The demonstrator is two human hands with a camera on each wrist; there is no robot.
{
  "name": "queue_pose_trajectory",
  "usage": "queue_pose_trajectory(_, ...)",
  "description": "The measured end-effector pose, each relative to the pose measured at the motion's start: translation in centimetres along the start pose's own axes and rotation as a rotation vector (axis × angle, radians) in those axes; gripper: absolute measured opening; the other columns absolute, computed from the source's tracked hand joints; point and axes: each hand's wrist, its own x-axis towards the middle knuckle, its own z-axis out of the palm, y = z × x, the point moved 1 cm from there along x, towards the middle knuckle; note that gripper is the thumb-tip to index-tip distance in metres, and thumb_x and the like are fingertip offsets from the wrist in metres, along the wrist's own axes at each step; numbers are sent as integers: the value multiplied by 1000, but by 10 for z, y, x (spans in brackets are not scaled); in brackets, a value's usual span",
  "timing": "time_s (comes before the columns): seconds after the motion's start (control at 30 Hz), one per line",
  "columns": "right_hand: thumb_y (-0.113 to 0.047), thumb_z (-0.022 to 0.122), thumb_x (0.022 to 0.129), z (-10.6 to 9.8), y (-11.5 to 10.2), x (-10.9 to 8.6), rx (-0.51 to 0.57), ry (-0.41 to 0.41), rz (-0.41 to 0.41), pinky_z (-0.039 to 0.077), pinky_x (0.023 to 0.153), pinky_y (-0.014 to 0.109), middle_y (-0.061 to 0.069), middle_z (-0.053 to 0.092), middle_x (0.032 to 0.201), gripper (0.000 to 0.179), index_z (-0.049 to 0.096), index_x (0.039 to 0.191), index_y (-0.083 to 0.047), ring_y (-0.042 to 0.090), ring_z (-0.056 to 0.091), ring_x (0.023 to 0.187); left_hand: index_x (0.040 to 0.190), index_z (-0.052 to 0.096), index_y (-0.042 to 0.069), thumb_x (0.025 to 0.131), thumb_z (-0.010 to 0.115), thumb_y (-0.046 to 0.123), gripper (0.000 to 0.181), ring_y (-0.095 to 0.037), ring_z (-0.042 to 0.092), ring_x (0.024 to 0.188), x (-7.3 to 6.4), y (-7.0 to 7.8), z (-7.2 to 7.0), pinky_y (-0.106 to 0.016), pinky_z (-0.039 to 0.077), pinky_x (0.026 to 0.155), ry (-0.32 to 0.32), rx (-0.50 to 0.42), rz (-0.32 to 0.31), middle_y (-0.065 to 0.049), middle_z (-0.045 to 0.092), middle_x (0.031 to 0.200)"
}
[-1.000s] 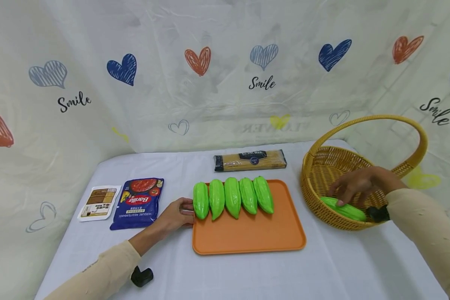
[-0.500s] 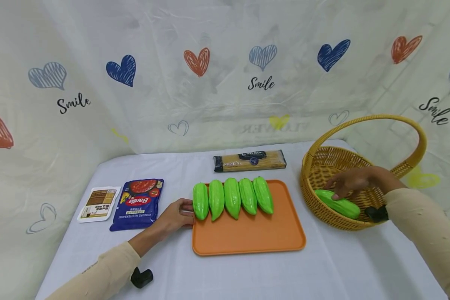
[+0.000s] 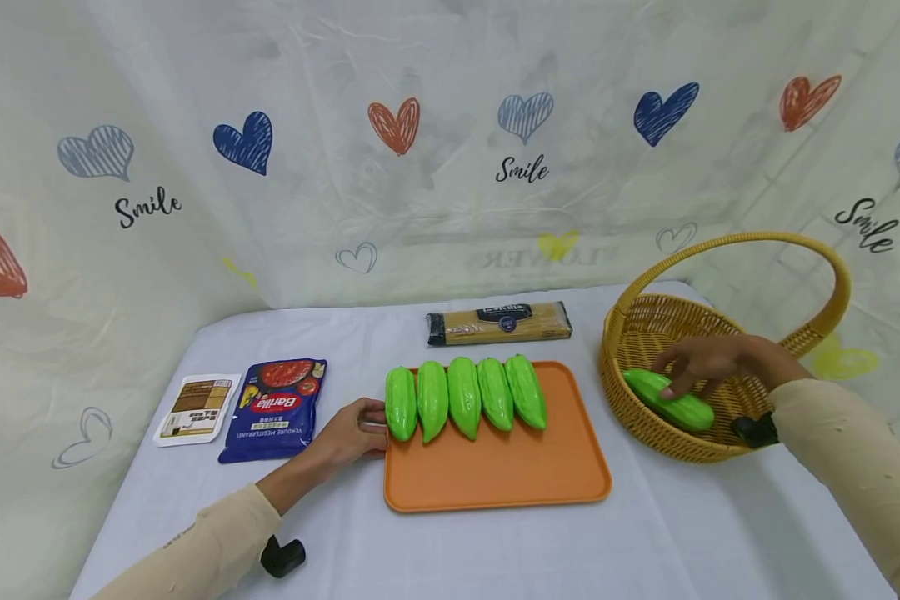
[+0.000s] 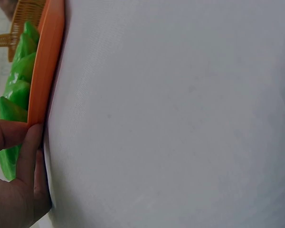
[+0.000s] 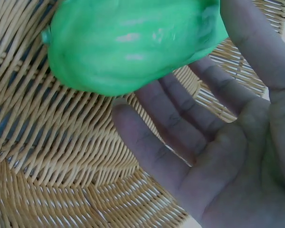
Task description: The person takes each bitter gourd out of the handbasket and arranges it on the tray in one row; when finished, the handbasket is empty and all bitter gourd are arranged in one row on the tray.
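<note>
A glossy green, ridged gourd-like vegetable (image 3: 682, 408) lies slantwise inside the wicker basket (image 3: 621, 392). My right hand (image 3: 708, 362) holds it, thumb on the near side and fingers on the other. In the right wrist view the fingers (image 5: 168, 116) pass partly behind the green vegetable (image 5: 128, 45), and the thumb overlaps its right end. Several alike green vegetables (image 3: 465, 396) lie side by side along the back of the orange tray (image 3: 495, 479). My left hand (image 3: 352, 429) pinches the tray's left edge, the thumb above the rim (image 4: 43, 71) and fingers against its outer side.
A pack of spaghetti (image 3: 498, 323) lies behind the tray. Left of my left hand are a blue Barilla pouch (image 3: 273, 408) and a white flat packet (image 3: 198, 408). The basket's tall handle (image 3: 742, 239) arches over my right hand.
The green vegetable in the basket has shifted left and slightly farther back, along with the right fingers. The left hand and tray have stayed in place.
</note>
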Motion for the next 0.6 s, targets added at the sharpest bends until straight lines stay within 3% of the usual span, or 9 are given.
queue_pose_trajectory(0.27,-29,79,87,1,1,0,0,-27,35,59,90,45,19,60,125,68,48,137,5,23,62,108,138,48,-3,79,73,-4,64,-25,65,107,1,-1,0,-37,63,82,6,-6,0,-20,57,127)
queue_pose_trajectory(0.6,-28,77,89,0,1,-1,20,-27,33,59,90,44,16,61,122,68,47,140,5,21,62,106,139,47,-4,79,72,-5,65,-26,65,108,0,-1,0,-38,63,83,-2,-23,7,-21,56,128)
